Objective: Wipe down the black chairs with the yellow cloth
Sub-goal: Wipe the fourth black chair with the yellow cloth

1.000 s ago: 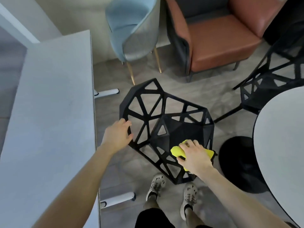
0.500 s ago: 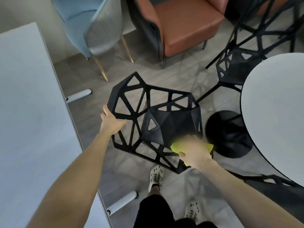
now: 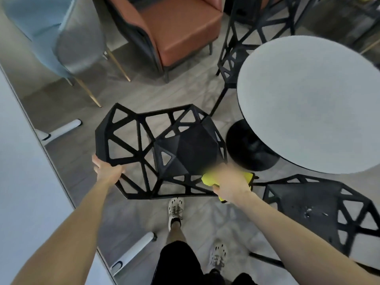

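A black chair [image 3: 186, 150] with a triangular lattice frame stands in front of me. My left hand [image 3: 107, 170] grips the lower left edge of its backrest. My right hand [image 3: 230, 183], blurred by motion, holds the yellow cloth [image 3: 207, 178] against the seat's front right edge. A second black lattice chair [image 3: 316, 204] stands at the lower right, close to my right forearm. A third black chair [image 3: 236, 48] is behind the round table.
A round white table [image 3: 308, 103] on a black pedestal base [image 3: 248, 149] is at the right. A long white table [image 3: 24, 192] runs along the left. A blue chair [image 3: 67, 38] and an orange armchair [image 3: 174, 27] stand at the back. My feet are below the chair.
The view has swung right, bringing in the lower right chair. My left hand slid down from the lattice to the backrest's lower edge. My right hand keeps moving the cloth at the seat's edge.
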Motion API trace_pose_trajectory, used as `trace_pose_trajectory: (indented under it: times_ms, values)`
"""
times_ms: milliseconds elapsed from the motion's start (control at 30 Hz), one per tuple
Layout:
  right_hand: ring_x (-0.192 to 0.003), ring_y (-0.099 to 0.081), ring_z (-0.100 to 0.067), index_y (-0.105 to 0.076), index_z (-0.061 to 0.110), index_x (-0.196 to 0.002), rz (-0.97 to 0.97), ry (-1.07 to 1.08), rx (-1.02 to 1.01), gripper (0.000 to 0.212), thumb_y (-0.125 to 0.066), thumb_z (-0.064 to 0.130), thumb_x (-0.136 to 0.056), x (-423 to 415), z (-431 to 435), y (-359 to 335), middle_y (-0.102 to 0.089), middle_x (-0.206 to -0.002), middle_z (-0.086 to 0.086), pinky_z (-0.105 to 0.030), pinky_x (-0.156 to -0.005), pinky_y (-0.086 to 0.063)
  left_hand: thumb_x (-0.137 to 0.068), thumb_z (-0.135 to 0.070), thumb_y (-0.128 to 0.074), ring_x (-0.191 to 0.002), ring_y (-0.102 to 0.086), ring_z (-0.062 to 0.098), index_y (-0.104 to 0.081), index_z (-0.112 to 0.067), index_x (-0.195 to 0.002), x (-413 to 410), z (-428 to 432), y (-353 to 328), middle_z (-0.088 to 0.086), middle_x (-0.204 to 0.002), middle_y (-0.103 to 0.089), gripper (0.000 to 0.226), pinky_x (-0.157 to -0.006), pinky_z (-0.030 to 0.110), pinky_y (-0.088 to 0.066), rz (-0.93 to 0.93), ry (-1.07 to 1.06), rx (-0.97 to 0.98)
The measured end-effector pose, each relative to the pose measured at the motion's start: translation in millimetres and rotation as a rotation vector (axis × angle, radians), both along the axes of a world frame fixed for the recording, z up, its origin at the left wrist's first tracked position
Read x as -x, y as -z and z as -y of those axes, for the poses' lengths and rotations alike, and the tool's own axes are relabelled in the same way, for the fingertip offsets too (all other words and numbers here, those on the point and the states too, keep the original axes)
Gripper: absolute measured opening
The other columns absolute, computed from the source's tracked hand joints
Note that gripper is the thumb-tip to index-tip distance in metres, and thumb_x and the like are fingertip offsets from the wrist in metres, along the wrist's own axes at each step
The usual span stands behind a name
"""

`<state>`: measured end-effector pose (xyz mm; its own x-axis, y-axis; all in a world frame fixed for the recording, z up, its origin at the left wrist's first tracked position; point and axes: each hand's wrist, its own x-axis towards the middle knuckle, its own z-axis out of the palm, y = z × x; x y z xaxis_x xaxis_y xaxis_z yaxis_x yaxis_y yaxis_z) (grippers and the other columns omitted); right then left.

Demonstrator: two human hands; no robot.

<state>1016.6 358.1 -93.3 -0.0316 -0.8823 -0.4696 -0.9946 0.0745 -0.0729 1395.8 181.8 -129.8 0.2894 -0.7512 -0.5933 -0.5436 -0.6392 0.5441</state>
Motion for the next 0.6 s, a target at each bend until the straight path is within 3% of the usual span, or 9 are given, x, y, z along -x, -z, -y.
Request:
trace_pose_trajectory:
  times_ms: [100,233,333,433,600]
  values:
    - [-0.120,-0.051,-0.030,-0.055,0.026,-0.139,-0.001,0.019,-0.022,0.055,-0.066,0.050,-0.091,15.2,-39.9,0.5,-0.056,-0.129,-0.005,-0.043,-0.096,-0.051,-0.081,-0.001,-0.088,-0.157,-0.024,0.047,0.035,-0.036,-0.162,21.7,-46.0,-6.5,0.023,-0.175,0.003,0.151,-0.118,0.056,-0.041,-0.032,0.060,-0.076]
    - [-0.123,-0.050,-0.031,-0.054,0.025,-0.141,0.019,0.055,-0.034,0.057,-0.066,0.052,-0.091,24.0,-71.9,2.0,-0.055,-0.130,-0.005,-0.044,-0.099,-0.050,-0.068,-0.002,-0.100,-0.163,0.004,0.044,0.060,-0.030,-0.142,41.1,-104.0,-4.8,0.022,-0.171,0.033,0.178,-0.127,0.050,-0.026,-0.027,0.290,-0.132]
    - [-0.123,-0.050,-0.031,-0.054,0.024,-0.141,0.020,0.078,-0.045,0.055,-0.065,0.050,-0.093,24.9,-81.1,6.6,-0.054,-0.132,-0.006,-0.045,-0.100,-0.050,-0.070,0.000,-0.098,-0.160,-0.011,0.050,0.062,-0.034,-0.137,44.7,-123.5,3.0,0.030,-0.171,0.025,0.177,-0.121,0.049,-0.037,-0.012,0.327,-0.093]
    - [-0.125,-0.049,-0.032,-0.051,0.025,-0.145,0.030,0.115,-0.062,0.057,-0.064,0.050,-0.094,24.2,-88.3,8.1,-0.054,-0.134,-0.007,-0.045,-0.101,-0.049,-0.071,0.000,-0.098,-0.151,-0.033,0.048,0.058,-0.035,-0.143,45.5,-124.8,4.9,0.030,-0.172,0.019,0.176,-0.100,0.038,-0.043,0.034,0.285,-0.031]
    - [-0.125,-0.050,-0.032,-0.054,0.025,-0.141,0.001,0.189,-0.078,0.054,-0.063,0.051,-0.094,28.2,-102.0,4.2,-0.055,-0.132,-0.006,-0.045,-0.100,-0.050,-0.075,0.000,-0.096,-0.159,-0.019,0.047,0.054,-0.036,-0.147,48.4,-97.3,5.5,0.029,-0.173,0.021,0.171,-0.114,0.047,-0.042,0.013,0.302,0.021]
